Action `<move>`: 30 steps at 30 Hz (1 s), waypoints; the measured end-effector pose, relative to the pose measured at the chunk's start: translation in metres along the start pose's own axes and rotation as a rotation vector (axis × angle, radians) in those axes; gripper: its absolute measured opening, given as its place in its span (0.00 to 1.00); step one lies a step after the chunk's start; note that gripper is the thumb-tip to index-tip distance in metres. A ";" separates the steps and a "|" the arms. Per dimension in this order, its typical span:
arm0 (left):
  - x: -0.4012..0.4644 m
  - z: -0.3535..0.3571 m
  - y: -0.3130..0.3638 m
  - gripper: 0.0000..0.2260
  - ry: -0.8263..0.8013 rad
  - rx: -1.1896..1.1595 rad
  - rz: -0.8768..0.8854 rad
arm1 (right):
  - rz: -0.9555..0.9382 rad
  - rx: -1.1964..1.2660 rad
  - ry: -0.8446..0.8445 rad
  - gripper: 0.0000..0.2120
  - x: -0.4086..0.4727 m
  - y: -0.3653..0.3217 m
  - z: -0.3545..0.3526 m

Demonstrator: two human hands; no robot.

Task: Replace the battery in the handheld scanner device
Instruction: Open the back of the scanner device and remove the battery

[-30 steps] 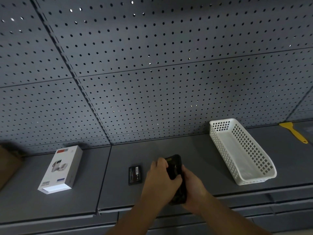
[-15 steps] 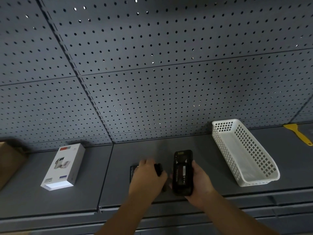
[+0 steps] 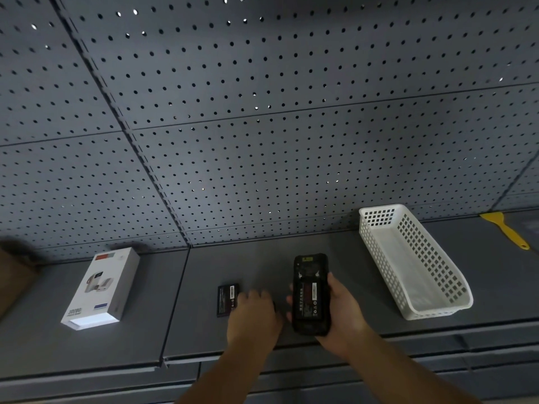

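A person stands at a grey shelf (image 3: 291, 252) backed by pegboard, seen from their own head looking down. The right hand (image 3: 339, 313) holds a black scanner (image 3: 310, 295) upright and back-side up, fingers wrapped around its edges. A second ago both hands were clasped over the scanner; now the left hand (image 3: 252, 314) has come away with something dark, likely the back cover, and lowered to the shelf. The scanner's back now stands open, with a labelled battery (image 3: 308, 298) showing in its bay, so the cover step looks done and the old battery seems ready to lift out. The left hand rests knuckles up, fingers curled down; whether they are still closed on the cover cannot be told, since the hand hides it. A spare battery (image 3: 227, 300) lies flat on the shelf just beside the left fingertips (image 3: 248, 295), perhaps touching them. Further left is a white box (image 3: 102, 290); to the right, a white basket (image 3: 414, 263) and a yellow scraper (image 3: 503, 228).
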State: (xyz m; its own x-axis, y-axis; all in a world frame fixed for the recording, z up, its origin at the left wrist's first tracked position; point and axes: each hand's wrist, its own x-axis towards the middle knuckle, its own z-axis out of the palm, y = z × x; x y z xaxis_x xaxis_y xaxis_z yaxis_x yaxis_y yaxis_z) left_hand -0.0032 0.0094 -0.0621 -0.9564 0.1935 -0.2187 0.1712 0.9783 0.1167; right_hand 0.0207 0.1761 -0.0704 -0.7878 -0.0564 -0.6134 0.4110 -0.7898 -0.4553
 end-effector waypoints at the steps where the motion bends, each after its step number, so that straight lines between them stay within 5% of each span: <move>1: 0.001 0.001 -0.001 0.18 0.003 0.018 0.002 | 0.000 -0.005 0.003 0.29 0.000 -0.001 -0.001; 7: 0.000 -0.005 -0.002 0.19 0.131 0.032 0.069 | 0.010 -0.026 0.005 0.31 -0.002 -0.006 -0.004; 12: -0.001 -0.030 0.008 0.16 0.254 -0.153 0.385 | 0.016 -0.034 -0.012 0.28 -0.005 -0.009 -0.002; 18: -0.004 -0.044 0.018 0.20 0.136 -0.220 0.657 | 0.037 -0.089 -0.042 0.31 -0.005 -0.008 -0.004; 30: -0.002 -0.047 0.026 0.24 0.002 -0.096 0.682 | 0.079 -0.124 -0.046 0.31 0.001 0.001 -0.011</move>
State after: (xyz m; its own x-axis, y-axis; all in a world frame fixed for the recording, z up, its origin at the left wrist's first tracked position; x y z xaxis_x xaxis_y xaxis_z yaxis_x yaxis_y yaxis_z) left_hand -0.0077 0.0308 -0.0126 -0.6428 0.7633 -0.0646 0.7134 0.6272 0.3126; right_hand 0.0259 0.1821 -0.0787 -0.7698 -0.1451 -0.6216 0.5235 -0.7006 -0.4848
